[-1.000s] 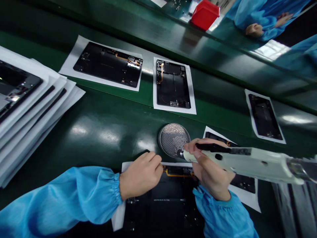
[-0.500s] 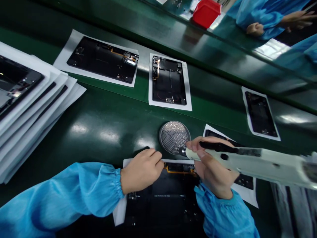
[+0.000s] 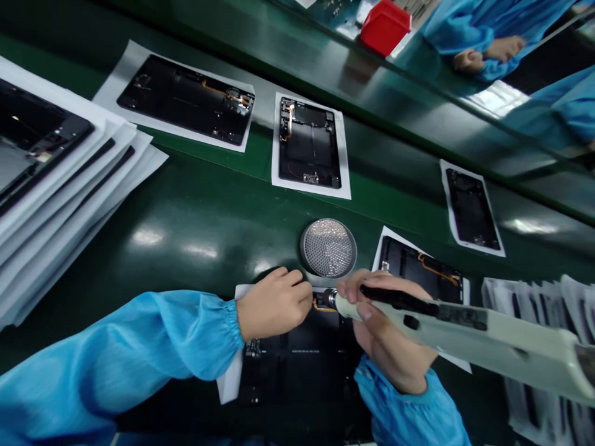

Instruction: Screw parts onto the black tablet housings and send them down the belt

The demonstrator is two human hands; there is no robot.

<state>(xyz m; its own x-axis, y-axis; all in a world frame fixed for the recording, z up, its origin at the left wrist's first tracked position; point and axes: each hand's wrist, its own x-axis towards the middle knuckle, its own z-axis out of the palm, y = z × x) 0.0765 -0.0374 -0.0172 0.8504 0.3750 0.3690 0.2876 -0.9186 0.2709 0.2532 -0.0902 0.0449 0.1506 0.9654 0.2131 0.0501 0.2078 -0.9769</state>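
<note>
My right hand (image 3: 390, 328) is wrapped round a pale electric screwdriver (image 3: 455, 328) with a black lever. The driver's metal tip reaches the upper edge of an opened black tablet (image 3: 302, 371), near an orange flex cable (image 3: 325, 308). My left hand (image 3: 276, 303) rests at the same edge, left of the tip, with its fingers curled together; whatever they pinch is hidden. White paper lies under the tablet. Just beyond the hands stands a round dish with a perforated, dimpled surface (image 3: 328, 248), holding small shiny pieces too fine to name.
Opened tablets on white sheets lie at the back left (image 3: 186, 102), back middle (image 3: 310, 142), right (image 3: 421, 272) and far right (image 3: 473, 207). Paper-interleaved stacks stand left (image 3: 93, 204) and right (image 3: 534, 347). Across the line are a red bin (image 3: 385, 28) and a co-worker's hands (image 3: 488, 54).
The screwdriver tip has moved from the dish's near rim down and left onto the tablet's upper edge. My left hand stays at that edge. The whole view has shifted slightly.
</note>
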